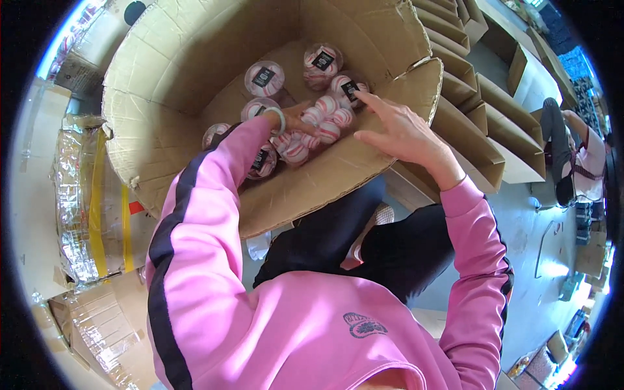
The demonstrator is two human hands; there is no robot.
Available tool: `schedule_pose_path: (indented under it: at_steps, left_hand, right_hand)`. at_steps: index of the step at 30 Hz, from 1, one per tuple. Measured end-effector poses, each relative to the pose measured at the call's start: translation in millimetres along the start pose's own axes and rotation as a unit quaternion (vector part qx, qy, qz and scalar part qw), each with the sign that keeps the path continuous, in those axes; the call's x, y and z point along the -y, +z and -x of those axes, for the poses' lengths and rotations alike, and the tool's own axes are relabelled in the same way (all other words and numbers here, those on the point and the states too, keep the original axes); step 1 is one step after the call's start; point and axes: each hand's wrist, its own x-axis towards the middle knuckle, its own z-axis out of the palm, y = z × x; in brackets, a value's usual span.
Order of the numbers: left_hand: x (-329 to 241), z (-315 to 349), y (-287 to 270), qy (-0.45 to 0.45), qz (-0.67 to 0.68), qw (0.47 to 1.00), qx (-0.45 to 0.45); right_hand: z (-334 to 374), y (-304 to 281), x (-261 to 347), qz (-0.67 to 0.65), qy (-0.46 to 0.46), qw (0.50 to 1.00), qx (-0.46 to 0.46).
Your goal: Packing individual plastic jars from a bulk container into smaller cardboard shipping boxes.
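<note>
A large open cardboard box [331, 185] stands before me with several round clear packs inside. They hold red-and-white striped balls, and most show a black label, such as one pack [264, 78] towards the back. My left hand [298, 120], a pale bangle at its wrist, reaches down among them. Its fingers curl over a pack of striped balls [330, 120] whose label is out of sight; the fingertips are partly hidden. Over the box's right side is my right hand [406, 133], open, thumb and fingers apart. Its index fingertip is close to another labelled pack [348, 90].
Empty divided cardboard trays [478, 123] are stacked to the right. At left is a taped carton [97, 195], with another cardboard box [107, 325] below it. My bent legs [318, 237] are under the box's near flap. Another person [582, 156] sits at far right.
</note>
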Motion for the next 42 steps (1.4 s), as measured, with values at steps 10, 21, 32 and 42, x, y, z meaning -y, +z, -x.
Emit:
schedule_pose_path:
  at_steps: [10,21,32,42]
  left_hand:
    - [40,9,-49,-0.024,0.118,0.990,-0.071]
    - [3,54,18,0.081,0.278,0.942,-0.173]
    - [11,37,86,0.066,0.184,0.912,-0.361]
    - [-32,41,2,0.031,0.275,0.863,-0.421]
  right_hand:
    - [0,3,5,-0.021,-0.028,0.999,-0.035]
    - [5,0,-16,0.029,0.033,0.998,-0.052]
    - [-1,10,-4,0.034,0.015,0.997,-0.074]
    - [-16,17,-6,0.022,-0.001,0.991,-0.130]
